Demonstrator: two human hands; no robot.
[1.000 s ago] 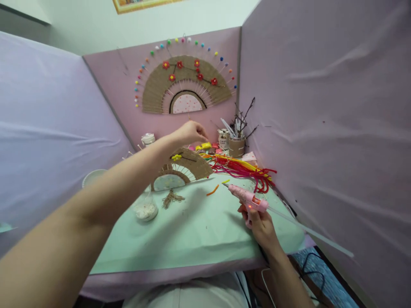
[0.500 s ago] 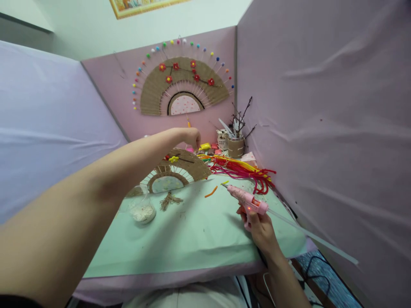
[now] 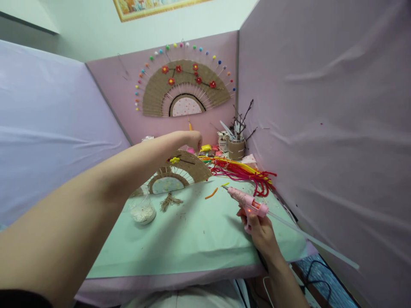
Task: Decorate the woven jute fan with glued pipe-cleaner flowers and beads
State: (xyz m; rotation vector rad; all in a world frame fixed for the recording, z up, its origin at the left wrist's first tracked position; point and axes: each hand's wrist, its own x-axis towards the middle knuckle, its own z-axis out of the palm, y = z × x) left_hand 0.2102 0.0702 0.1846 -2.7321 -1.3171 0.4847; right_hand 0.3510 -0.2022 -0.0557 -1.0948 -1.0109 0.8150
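My right hand (image 3: 261, 231) grips a pink hot glue gun (image 3: 245, 200), its nozzle pointing up and left and a long glue stick trailing from its back. An orange light glows on the gun. My left arm stretches across the table, and my left hand (image 3: 194, 139) is curled above the far side, near small colourful packets (image 3: 206, 148). Its fingertips are hidden, so what they hold, if anything, does not show. Below that arm lies a brown fan (image 3: 199, 168) with a yellow flower. Near the nozzle are short orange (image 3: 211, 193) and yellow pieces.
A finished-looking fan (image 3: 150, 96) with red flowers hangs on the back panel. Red and yellow craft stems (image 3: 237, 170) lie at the right. Behind them stands a pot (image 3: 236, 149) with twigs. A clear tub (image 3: 143, 212) and frayed twine (image 3: 169, 201) sit at left.
The view has shifted slightly, so the scene sits a little lower. Both hands keep nearly the same positions, and the glue gun stays in my right hand.
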